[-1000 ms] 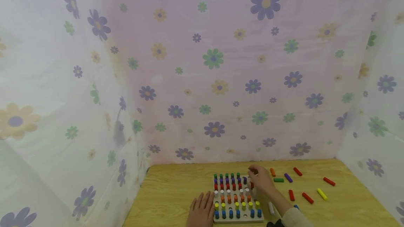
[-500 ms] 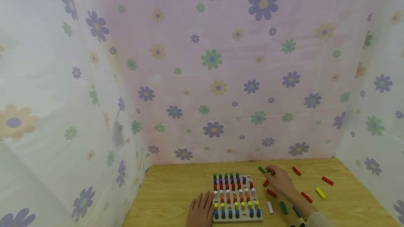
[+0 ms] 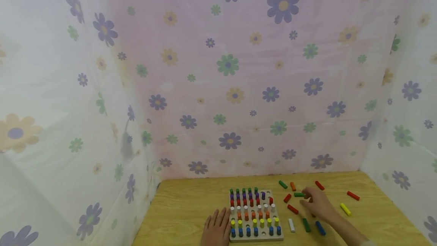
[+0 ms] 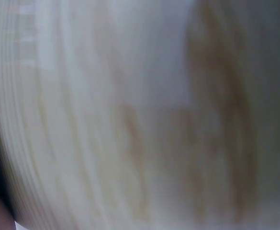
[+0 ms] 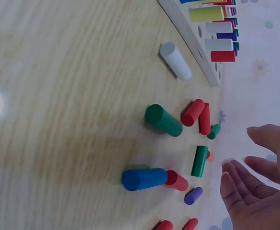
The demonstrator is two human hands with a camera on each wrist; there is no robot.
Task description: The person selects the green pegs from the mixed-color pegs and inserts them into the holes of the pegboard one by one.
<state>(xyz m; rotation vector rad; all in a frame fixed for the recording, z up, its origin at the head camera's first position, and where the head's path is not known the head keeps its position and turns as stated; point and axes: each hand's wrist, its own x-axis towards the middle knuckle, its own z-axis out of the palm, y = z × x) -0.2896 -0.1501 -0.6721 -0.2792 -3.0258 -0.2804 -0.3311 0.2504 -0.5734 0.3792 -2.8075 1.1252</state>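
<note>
My left hand (image 3: 216,229) lies flat on the table with straight fingers, the tips at the left edge of the pegboard (image 3: 257,237). Rows of coloured pegs stand upright in the board, with some bare holes. To the right, my right hand (image 3: 319,204) is over the loose pegs, its fingers loosely bent. Nothing shows between those fingers in the right wrist view, where the hand (image 5: 259,179) is near a green peg (image 5: 199,161) and a purple peg (image 5: 194,195). Only blurred wood grain fills most of the left wrist view.
Several pegs lie loose right of the board, among them a white peg (image 3: 291,225), a blue peg (image 3: 320,228), an orange peg (image 3: 293,186) and a yellow peg (image 3: 345,209). Flower-printed sheets (image 3: 235,105) enclose the wooden table (image 3: 184,200) at the back and sides.
My right hand has moved right, from the board's upper right corner to above the loose pegs. Pegs that the arm covered now show. My left hand has stayed beside the board.
</note>
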